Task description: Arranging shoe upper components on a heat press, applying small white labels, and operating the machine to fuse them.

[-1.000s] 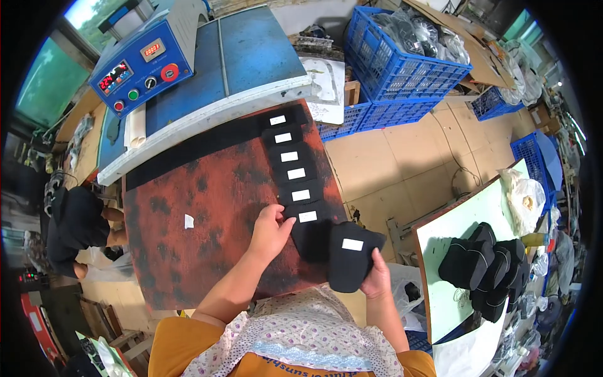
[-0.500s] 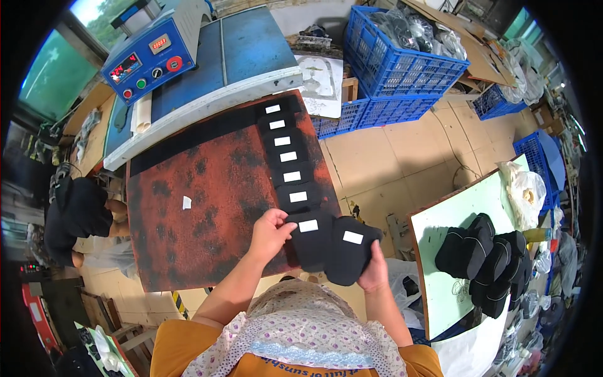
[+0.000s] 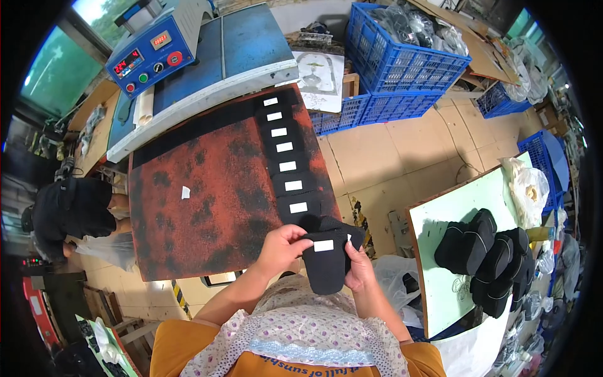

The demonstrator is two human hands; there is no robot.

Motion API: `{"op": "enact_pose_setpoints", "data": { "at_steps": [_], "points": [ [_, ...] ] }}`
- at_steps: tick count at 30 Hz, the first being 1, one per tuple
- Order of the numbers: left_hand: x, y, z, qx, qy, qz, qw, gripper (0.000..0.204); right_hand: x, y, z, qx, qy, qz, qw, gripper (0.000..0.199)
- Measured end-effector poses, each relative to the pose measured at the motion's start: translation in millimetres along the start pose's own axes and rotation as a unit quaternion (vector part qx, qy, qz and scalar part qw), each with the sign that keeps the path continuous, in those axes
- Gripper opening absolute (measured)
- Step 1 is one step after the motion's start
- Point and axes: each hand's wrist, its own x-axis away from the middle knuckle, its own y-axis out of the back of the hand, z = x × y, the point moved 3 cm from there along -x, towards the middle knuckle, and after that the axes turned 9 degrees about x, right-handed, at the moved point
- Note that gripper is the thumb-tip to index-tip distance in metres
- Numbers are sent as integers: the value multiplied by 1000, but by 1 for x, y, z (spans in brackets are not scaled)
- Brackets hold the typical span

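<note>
Head view: both hands are gripping a black fabric piece (image 3: pixel 326 267) w/ white label at lower center, left hand (image 3: pixel 286 245) pinching its upper edge, right hand (image 3: pixel 359 269) closed on its side. Likely laying it below the row of labelled pieces (image 3: pixel 286 166) on the rust-red mat (image 3: pixel 201 207); needs alignment w/ that row.

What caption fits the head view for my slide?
Both hands, left hand and right hand, hold a black fabric piece with a white label at a rust-coloured worktable.

1. The single head view looks steeply down from above the person's chest.
2. It faces the rust-red worktable (image 3: pixel 207 188) at frame centre, close by.
3. Fisheye bending curves the frame's edges.
</note>
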Motion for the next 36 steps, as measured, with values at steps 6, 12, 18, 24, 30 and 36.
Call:
{"op": "enact_pose_setpoints", "data": {
  "at_steps": [6,12,18,24,30,36],
  "points": [
    [-1,10,0,68,1,-78,995,11,6,3,14,40,-2,-6,999,37],
    [-2,0,-14,-10,-12,-79,997,9,6,6,9,49,-23,21,998,38],
    [-16,35,4,-69,12,-115,991,14,14,55,44,-30,1,-45,999,36],
    [-14,42,-2,-264,-132,-217,931,24,22,35,59,38,76,-49,995,41],
    [9,6,-34,61,-18,-26,998,13,-18,-48,14,40,103,-18,994,36],
    [-97,168,-62,73,-49,-260,962,13,-70,-122,5,-52,26,36,998,59]
  ]
}}
